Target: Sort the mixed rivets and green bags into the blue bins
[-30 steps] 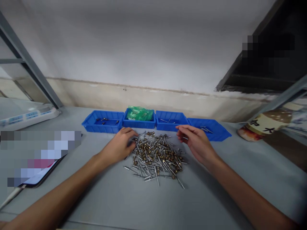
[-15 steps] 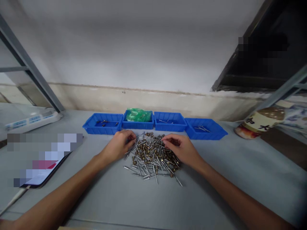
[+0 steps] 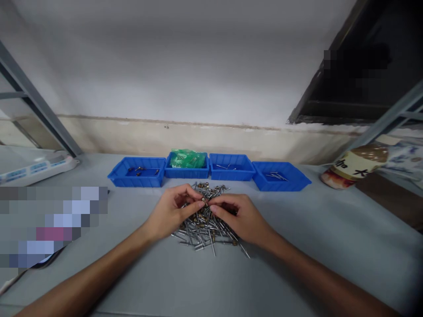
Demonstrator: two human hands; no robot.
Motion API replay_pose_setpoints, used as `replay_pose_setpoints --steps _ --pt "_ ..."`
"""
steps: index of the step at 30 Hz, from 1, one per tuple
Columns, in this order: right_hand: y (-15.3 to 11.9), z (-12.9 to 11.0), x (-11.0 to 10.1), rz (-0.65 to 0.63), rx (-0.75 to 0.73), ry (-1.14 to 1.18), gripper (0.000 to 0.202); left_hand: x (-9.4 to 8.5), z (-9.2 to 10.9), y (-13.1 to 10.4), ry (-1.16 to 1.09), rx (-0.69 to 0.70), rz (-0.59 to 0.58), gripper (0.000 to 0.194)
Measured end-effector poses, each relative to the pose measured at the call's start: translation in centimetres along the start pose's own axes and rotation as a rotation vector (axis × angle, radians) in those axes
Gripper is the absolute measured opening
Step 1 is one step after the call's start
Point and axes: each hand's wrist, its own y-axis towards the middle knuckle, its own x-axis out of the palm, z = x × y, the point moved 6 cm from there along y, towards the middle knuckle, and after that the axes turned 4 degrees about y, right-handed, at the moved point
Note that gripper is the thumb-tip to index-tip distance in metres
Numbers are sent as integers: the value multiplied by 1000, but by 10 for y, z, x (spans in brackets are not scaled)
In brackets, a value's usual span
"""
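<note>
A loose pile of silver rivets and brass-coloured small parts (image 3: 211, 235) lies on the grey table. Over its upper part my two hands meet, fingertips almost touching. My left hand (image 3: 175, 209) is closed in a pinch around a small brass-coloured piece (image 3: 205, 201). Thumb and fingers of my right hand (image 3: 243, 215) are pinched together at the right of that piece; what they hold is too small to make out. Both hands cover part of the pile.
Behind the pile stand blue bins: one (image 3: 137, 178) with brass parts, one (image 3: 187, 171) with a green bag, two (image 3: 231, 174) (image 3: 280, 184) with silver pins. A phone (image 3: 49, 259) and power strip (image 3: 42, 169) lie left; a labelled jar (image 3: 353, 169) is at right.
My left hand has moved right from the pile's left edge, and my right hand slightly left and down, so they now meet over the pile. The view has shifted slightly.
</note>
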Motion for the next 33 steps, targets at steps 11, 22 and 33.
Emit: replay_pose_setpoints --steps 11,22,33 --pt "1 6 1 1 46 54 15 6 2 -3 102 68 -28 8" --pt "1 5 1 -8 66 118 12 12 2 -4 88 87 -138 8" --pt "1 6 7 -81 121 294 11 13 -7 -5 120 72 -144 14"
